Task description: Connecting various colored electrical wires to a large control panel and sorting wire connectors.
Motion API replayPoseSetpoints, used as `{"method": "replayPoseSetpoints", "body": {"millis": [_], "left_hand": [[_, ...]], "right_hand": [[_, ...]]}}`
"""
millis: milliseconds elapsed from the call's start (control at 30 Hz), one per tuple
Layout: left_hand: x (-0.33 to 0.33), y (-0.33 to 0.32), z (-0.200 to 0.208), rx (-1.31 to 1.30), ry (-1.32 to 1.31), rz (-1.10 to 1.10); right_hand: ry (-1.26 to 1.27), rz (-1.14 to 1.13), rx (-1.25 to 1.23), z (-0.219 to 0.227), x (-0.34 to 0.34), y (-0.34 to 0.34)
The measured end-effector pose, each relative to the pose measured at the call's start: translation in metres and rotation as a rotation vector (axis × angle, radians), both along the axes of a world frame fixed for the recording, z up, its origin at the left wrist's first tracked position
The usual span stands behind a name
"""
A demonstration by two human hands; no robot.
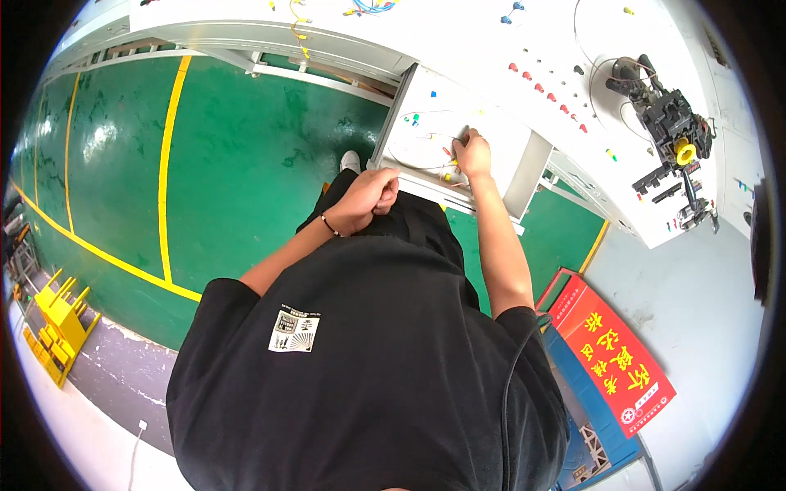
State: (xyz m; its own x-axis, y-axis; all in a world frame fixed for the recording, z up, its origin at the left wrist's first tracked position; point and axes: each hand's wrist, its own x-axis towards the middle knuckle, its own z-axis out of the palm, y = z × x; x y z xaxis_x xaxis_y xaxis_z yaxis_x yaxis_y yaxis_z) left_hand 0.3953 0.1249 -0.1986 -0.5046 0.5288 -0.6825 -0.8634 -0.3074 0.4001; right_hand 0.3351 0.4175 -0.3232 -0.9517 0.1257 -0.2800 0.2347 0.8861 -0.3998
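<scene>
A white drawer is pulled out from the workbench in front of me. My right hand reaches into it with thumb and fingers pinched together. Something small and dark shows at those fingertips, too small to name. Thin wires with small coloured ends lie in the drawer beside that hand, near small green pieces and a blue piece. My left hand is closed in a loose fist at the drawer's front left corner, over my lap, with nothing visible in it.
On the white bench top a row of red knobs runs toward a black mechanical device with a yellow ring. A red sign leans at the lower right. Yellow stools stand far left on the green floor.
</scene>
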Motion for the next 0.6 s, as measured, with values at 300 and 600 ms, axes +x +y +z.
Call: {"method": "replayPoseSetpoints", "body": {"millis": [300,600], "left_hand": [[0.005,-0.002,-0.009,0.040,-0.008,0.106],[-0.008,0.017,0.004,0.015,-0.021,0.098]], "right_hand": [[0.228,-0.064,-0.133,0.012,-0.028,0.005],[0.220,0.045,0.128,-0.020,-0.074,0.038]]}}
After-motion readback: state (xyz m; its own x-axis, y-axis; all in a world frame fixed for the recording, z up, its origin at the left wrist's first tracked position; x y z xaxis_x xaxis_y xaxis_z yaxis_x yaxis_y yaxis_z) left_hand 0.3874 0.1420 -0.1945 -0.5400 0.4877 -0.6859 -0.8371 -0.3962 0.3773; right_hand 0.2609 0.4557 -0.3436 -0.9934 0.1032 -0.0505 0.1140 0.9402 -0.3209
